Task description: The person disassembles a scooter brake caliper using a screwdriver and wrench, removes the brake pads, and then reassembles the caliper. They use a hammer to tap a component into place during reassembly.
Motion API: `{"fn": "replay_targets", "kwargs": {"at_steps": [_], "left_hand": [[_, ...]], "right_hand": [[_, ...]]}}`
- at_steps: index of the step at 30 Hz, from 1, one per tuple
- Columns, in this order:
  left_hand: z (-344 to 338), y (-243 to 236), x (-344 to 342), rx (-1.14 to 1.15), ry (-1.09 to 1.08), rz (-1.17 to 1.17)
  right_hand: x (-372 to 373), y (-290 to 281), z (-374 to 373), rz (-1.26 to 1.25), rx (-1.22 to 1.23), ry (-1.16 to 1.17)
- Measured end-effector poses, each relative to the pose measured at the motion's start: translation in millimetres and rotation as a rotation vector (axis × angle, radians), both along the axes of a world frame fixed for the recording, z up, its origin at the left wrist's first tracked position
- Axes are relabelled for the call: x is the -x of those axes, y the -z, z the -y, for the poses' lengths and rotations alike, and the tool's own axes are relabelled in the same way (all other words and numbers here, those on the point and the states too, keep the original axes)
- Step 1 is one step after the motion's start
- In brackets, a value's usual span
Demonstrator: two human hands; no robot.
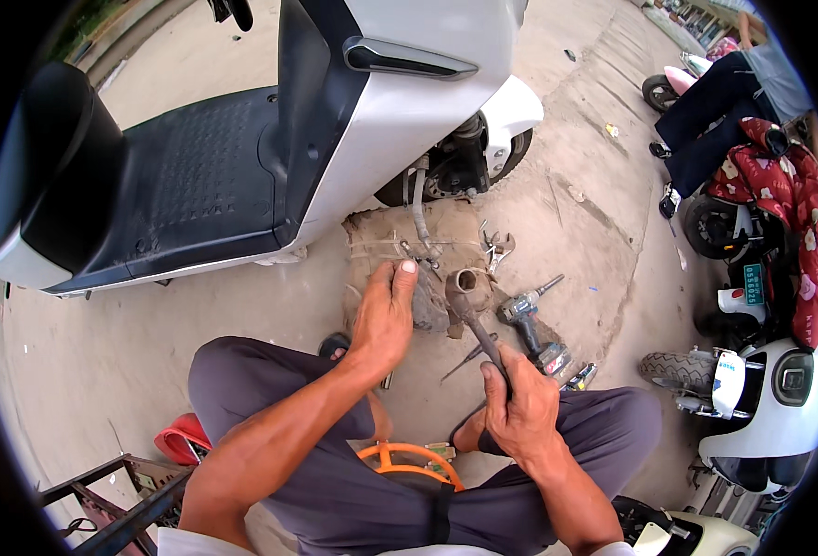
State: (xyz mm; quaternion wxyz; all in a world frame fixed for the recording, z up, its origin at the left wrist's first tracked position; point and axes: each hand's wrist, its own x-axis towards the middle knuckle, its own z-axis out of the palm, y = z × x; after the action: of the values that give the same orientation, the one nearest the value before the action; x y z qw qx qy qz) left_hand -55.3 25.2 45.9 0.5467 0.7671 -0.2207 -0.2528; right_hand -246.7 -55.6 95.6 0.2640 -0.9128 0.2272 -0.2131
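Observation:
My right hand point(523, 406) is wrapped round the handle of a dark metal socket wrench point(470, 310). Its hollow round end points up and away from me, over a worn brown cloth point(369, 243). To the left, my left hand point(386, 310) is closed, thumb uppermost, above the cloth's near edge. What its fingers hold, if anything, is hidden. Small metal parts point(425, 257) lie just beyond its thumb. A grey tube point(419, 206) runs from near the scooter's front wheel down to the cloth. Open-ended spanners point(499, 248) rest at the cloth's right edge.
A white and black scooter point(400, 111) stands close ahead. Right of the cloth lie a cordless impact wrench point(525, 322) and a thin screwdriver point(470, 358). An orange ring-shaped frame point(400, 454) is between my legs. Parked scooters point(770, 389) and a person point(724, 102) are at the right.

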Motion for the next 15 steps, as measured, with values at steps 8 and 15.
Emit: {"fn": "replay_targets", "kwargs": {"at_steps": [8,15], "left_hand": [[0,6,-2,-0.028,0.003,-0.018],[1,15,-13,0.223,-0.054,-0.334]], "right_hand": [[5,-2,1,0.096,0.024,0.028],[5,-2,3,0.115,-0.170,0.124]]}}
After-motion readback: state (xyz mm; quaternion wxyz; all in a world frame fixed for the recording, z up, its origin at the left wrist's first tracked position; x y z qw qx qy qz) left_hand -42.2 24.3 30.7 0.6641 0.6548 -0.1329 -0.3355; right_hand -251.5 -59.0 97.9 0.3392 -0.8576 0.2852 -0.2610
